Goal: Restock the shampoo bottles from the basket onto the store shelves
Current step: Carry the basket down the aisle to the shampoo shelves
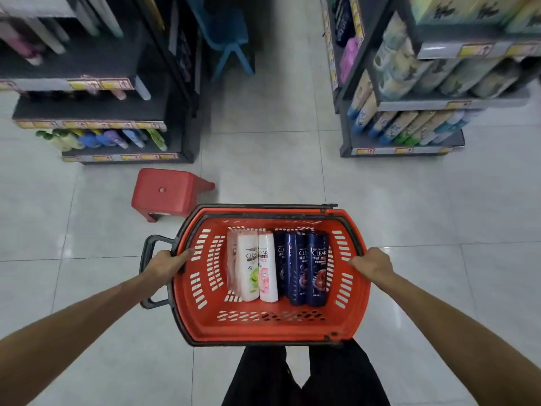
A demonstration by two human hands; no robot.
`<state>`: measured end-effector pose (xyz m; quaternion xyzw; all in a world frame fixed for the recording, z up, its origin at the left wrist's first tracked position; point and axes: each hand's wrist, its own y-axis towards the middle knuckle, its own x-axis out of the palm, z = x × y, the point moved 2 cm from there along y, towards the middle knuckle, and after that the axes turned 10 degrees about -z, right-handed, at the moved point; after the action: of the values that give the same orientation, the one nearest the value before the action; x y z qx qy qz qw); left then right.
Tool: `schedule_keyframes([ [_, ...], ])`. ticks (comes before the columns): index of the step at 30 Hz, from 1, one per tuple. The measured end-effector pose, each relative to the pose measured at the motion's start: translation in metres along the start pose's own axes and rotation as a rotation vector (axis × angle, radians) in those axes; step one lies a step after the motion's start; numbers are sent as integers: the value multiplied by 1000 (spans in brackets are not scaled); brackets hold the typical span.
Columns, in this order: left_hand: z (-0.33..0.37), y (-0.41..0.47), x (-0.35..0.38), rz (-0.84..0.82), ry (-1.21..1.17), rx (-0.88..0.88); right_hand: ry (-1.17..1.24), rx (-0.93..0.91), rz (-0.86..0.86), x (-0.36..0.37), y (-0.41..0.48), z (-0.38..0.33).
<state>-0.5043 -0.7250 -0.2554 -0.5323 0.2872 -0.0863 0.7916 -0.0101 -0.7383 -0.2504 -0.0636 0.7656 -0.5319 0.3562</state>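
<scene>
I hold a red plastic basket (205,323) in front of me, above the tiled floor. My left hand (167,263) grips its left rim and my right hand (373,263) grips its right rim. Inside lie several shampoo bottles side by side: white ones (248,268) on the left and dark blue ones (317,271) on the right. A black handle (146,253) sticks out at the basket's left end. Dark store shelves (87,112) with bottles stand ahead on the left. More stocked shelves (409,104) stand ahead on the right.
A red plastic stool (167,191) stands on the floor just ahead and left of the basket. A blue chair (225,33) sits far down the aisle between the two shelf units. My dark trousers (307,376) show below the basket.
</scene>
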Motion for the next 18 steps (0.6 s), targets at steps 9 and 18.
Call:
schedule_keyframes([
  [9,142,45,-67,112,-80,-34,-23,-77,-65,-114,108,-170],
  [18,269,96,-122,199,-146,-11,-130,-152,-76,-214,191,-318],
])
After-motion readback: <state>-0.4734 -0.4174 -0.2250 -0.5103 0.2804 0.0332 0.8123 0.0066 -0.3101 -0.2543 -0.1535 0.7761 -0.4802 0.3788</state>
